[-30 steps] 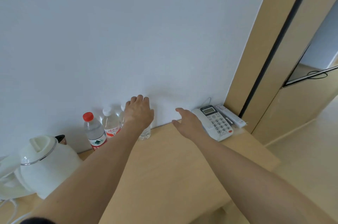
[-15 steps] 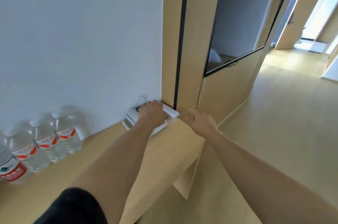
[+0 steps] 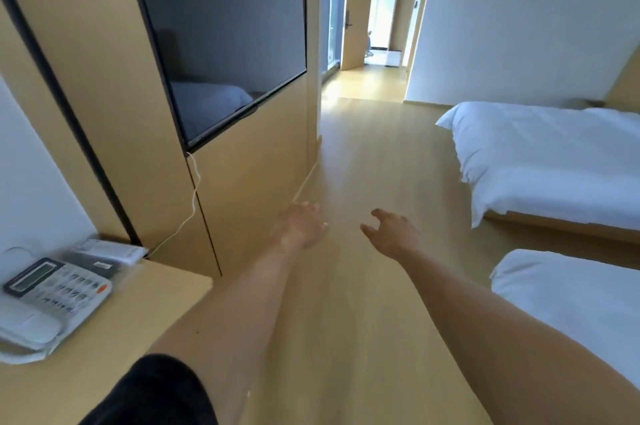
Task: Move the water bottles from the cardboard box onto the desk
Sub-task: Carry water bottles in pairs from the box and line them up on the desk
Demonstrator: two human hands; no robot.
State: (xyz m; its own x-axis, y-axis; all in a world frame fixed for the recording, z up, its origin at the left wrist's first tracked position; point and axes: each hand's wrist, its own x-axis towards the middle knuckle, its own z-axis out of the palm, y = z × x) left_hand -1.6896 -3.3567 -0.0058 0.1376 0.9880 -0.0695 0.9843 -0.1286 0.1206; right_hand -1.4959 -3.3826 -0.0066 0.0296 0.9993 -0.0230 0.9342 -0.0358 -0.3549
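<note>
Both arms stretch out in front of me over the wooden floor. My left hand is held out with relaxed fingers and holds nothing. My right hand is beside it, fingers spread loosely, also with nothing in it. The right end of the light wooden desk shows at the lower left. No water bottle and no cardboard box are in view.
A white desk phone and a white remote lie on the desk's end. A wall-mounted dark TV sits in a wooden panel ahead left. Two white beds, one and another, stand on the right. Wooden floor runs to an open door.
My view has swung right, away from the wall and the bottles on the desk, toward the room. Both hands left the desk's end and now hang over the floor.
</note>
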